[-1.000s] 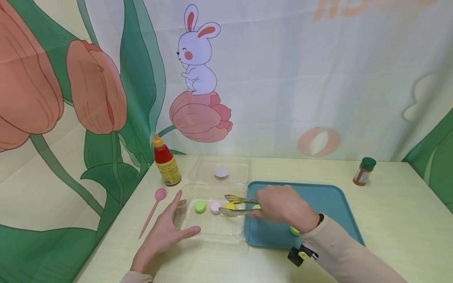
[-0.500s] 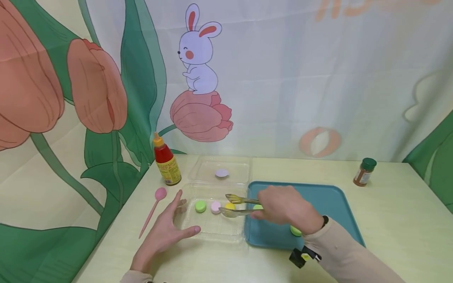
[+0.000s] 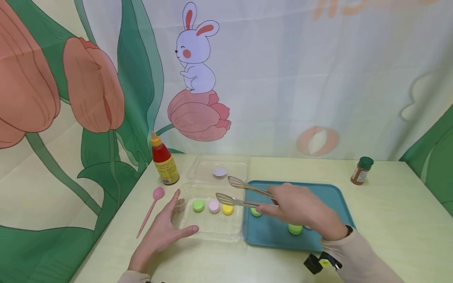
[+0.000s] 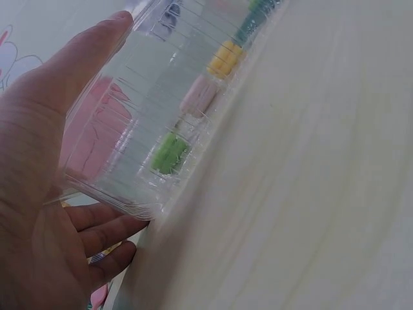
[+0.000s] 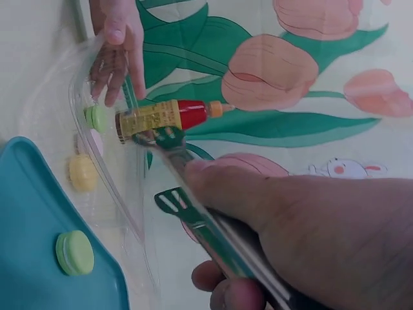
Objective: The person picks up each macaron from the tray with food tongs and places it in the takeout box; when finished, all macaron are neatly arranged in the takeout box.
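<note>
tongs (image 3: 244, 203) reach out from the right hand (image 3: 301, 206) in the head view, their two slotted ends standing apart over the right part of a clear container (image 3: 219, 232). in it a green macaron (image 3: 198, 205), a pink macaron (image 3: 214, 206) and a yellow macaron (image 3: 228, 210) sit in a row, the yellow one nearest the tongs. the left hand (image 3: 164, 228) is spread wide at the container's left side. a blue tray (image 3: 269, 239) lies just right of the container, bearing a second green macaron (image 3: 256, 212) and a third green macaron (image 3: 295, 229); a sauce bottle (image 3: 164, 164) and a pink spoon (image 3: 158, 193) are on the left. from the left wrist, thumb and fingers are well apart around the container's corner; how hard they press, i cannot tell. from the right wrist, thumb and fingers grip the tongs, whose ends overlap the bottle.
</note>
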The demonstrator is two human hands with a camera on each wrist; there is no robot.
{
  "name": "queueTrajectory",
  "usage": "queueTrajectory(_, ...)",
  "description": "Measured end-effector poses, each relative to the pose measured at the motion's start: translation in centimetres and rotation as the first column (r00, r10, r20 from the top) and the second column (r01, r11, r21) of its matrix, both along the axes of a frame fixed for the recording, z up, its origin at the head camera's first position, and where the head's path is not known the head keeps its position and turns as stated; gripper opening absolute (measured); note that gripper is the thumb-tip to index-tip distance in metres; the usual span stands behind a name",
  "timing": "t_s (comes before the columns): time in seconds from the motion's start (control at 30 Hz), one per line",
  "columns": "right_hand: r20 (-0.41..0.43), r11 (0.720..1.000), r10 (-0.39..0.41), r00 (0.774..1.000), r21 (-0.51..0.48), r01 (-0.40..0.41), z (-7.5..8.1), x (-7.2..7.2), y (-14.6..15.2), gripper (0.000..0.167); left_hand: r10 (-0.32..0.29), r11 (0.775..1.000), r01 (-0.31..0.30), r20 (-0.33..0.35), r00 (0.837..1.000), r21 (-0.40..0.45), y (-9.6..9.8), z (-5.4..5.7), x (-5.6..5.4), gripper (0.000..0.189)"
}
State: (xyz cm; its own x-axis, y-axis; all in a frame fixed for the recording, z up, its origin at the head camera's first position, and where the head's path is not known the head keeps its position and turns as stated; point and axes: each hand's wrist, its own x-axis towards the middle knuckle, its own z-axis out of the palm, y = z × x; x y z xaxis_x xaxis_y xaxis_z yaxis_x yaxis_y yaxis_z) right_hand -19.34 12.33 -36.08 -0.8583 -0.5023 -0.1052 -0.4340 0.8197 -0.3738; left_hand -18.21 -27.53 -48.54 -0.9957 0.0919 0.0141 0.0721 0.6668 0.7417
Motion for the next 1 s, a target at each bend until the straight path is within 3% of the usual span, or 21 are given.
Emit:
queueTrajectory(0.23,0.000,0.994,-0.026,1.000,-0.104,0.026,-0.7,0.5,2.5,0.046,-0.010,1.000,0.010,-0.008,1.000,0.009,0.0,0.1,0.0,0.133)
queueTrajectory(0.5,-0.030,0.978,-0.108,0.994,-0.185,0.101,-1.5,1.2,5.3,0.053,0.000,1.000,0.000,0.012,1.000,0.011,0.1,0.0,0.0,0.134)
queueTrajectory(0.73,-0.122,0.964,-0.188,0.975,-0.212,0.159,-2.4,2.2,7.5,0.047,-0.005,1.000,0.005,0.007,1.000,0.014,0.1,-0.1,-0.1,0.134)
queueTrajectory(1.0,-0.149,0.948,-0.260,0.954,-0.226,0.223,-4.0,3.4,10.0,0.043,-0.021,0.999,0.022,-0.016,1.000,0.025,-0.1,-0.4,-0.1,0.133)
